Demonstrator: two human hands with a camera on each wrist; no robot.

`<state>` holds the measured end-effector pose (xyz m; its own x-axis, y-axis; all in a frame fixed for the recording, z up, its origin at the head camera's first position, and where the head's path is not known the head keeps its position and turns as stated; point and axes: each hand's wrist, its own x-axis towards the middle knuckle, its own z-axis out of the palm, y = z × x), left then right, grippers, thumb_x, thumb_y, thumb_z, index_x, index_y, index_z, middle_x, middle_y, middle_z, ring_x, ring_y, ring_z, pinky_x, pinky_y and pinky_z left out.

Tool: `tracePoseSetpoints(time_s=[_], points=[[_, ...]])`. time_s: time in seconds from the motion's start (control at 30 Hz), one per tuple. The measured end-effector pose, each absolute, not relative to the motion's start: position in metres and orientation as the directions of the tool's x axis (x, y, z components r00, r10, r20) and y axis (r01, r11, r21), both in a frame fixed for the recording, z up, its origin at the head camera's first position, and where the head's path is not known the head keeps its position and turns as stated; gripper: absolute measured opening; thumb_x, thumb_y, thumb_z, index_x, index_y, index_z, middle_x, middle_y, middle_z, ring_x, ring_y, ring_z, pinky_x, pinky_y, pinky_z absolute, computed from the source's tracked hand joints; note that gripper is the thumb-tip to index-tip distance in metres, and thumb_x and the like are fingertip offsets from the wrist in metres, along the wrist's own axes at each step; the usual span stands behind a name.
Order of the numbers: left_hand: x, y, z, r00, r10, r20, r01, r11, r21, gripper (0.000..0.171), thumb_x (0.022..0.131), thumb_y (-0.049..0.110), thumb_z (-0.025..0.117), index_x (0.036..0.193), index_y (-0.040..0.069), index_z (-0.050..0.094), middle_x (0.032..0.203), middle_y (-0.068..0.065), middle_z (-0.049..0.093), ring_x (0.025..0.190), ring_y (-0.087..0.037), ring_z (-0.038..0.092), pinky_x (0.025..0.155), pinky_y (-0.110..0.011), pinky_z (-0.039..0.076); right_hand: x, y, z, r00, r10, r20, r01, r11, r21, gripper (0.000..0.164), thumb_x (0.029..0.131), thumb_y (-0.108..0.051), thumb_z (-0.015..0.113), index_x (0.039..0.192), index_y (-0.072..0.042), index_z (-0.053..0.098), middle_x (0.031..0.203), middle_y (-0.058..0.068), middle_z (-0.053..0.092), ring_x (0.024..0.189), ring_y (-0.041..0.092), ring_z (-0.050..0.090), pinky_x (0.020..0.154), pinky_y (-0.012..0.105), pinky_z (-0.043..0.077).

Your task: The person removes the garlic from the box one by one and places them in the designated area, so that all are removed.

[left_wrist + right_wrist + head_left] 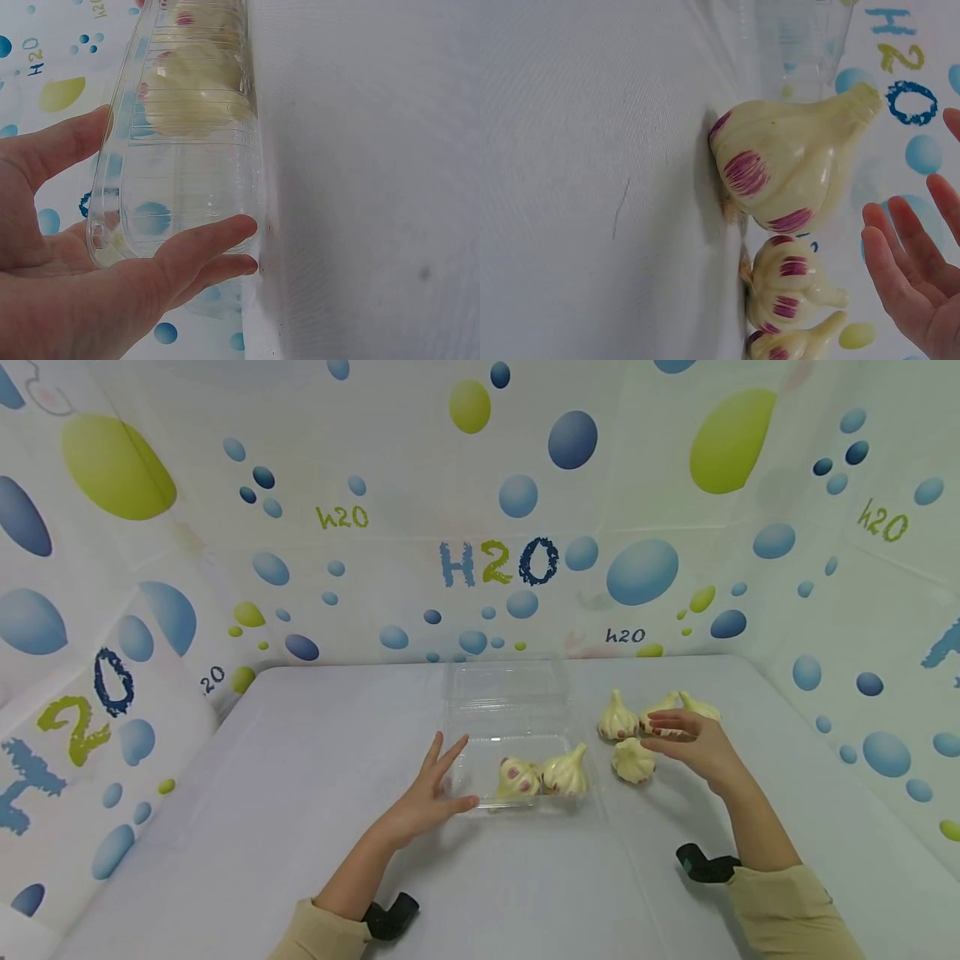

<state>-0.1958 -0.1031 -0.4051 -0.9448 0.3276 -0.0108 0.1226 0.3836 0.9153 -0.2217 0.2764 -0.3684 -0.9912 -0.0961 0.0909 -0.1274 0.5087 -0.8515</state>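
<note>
A clear plastic clamshell box [480, 760] lies unfolded, with two garlic bulbs [564, 770] in the right part of its base. My left hand [423, 802] is at the box's left end, fingers spread and fairly straight. In the left wrist view its thumb [71, 150] meets the rim, and the fingers lie along the end wall. My right hand [697, 747] holds nothing; its fingers are loosely extended over the loose garlic. The right wrist view shows a gap between these fingers and the nearest purple-marked garlic bulb [780, 165].
Several garlic bulbs stand right of the box, among them one at the back left [617, 718] and one in front [633, 762]. The box's lid [506, 685] lies back toward the wall. A patterned sheet [405, 568] rises behind the white-covered table [300, 760].
</note>
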Motion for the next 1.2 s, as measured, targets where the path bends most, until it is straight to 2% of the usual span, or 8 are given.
tracePoseSetpoints(time_s=[0.2,0.37,0.5,0.73,1.2], points=[[-0.197,-0.104,-0.407,-0.944,0.328,-0.018,0.117,0.385,0.915,0.082,0.08,0.017,0.071,0.146,0.025,0.023,0.152,-0.01,-0.013,0.136,-0.041,0.002,0.102,-0.057,0.021,-0.22,0.27,-0.365,-0.993,-0.085,0.086,-0.117,0.516,-0.848,0.057,0.084,-0.028,0.066,0.129,0.002,0.047,0.128,0.024,0.048,0.111,0.038,0.049,0.087,0.043,0.045],[-0.197,-0.104,-0.407,-0.943,0.333,-0.018,0.112,0.368,0.923,0.082,0.081,0.014,0.07,0.147,0.024,0.022,0.151,-0.008,-0.015,0.136,-0.04,0.003,0.103,-0.056,0.02,-0.218,0.265,-0.363,-0.993,-0.086,0.08,-0.114,0.525,-0.843,0.057,0.085,-0.027,0.066,0.129,0.002,0.046,0.127,0.024,0.048,0.111,0.038,0.05,0.088,0.045,0.045],[-0.197,-0.103,-0.407,-0.943,0.333,-0.017,0.114,0.369,0.922,0.082,0.081,0.013,0.07,0.147,0.025,0.022,0.151,-0.009,-0.015,0.136,-0.04,0.003,0.103,-0.057,0.02,-0.218,0.261,-0.362,-0.991,-0.093,0.091,-0.127,0.526,-0.841,0.055,0.085,-0.026,0.066,0.129,0.002,0.047,0.126,0.023,0.049,0.11,0.037,0.051,0.086,0.039,0.047],[-0.197,-0.103,-0.406,-0.943,0.332,-0.021,0.107,0.363,0.926,0.082,0.081,0.013,0.07,0.147,0.025,0.021,0.151,-0.008,-0.016,0.136,-0.039,0.003,0.103,-0.056,0.021,-0.219,0.254,-0.363,-0.984,-0.123,0.126,-0.169,0.473,-0.865,0.054,0.083,-0.025,0.069,0.125,0.003,0.05,0.123,0.024,0.051,0.106,0.033,0.056,0.077,0.021,0.049],[-0.196,-0.104,-0.406,-0.941,0.338,-0.016,0.115,0.364,0.924,0.082,0.08,0.015,0.07,0.146,0.026,0.022,0.151,-0.009,-0.015,0.136,-0.039,0.004,0.103,-0.055,0.021,-0.22,0.233,-0.359,-0.984,-0.15,0.092,-0.149,0.425,-0.893,0.05,0.081,-0.02,0.07,0.122,0.002,0.052,0.124,0.022,0.051,0.105,0.032,0.056,0.075,0.021,0.05]])
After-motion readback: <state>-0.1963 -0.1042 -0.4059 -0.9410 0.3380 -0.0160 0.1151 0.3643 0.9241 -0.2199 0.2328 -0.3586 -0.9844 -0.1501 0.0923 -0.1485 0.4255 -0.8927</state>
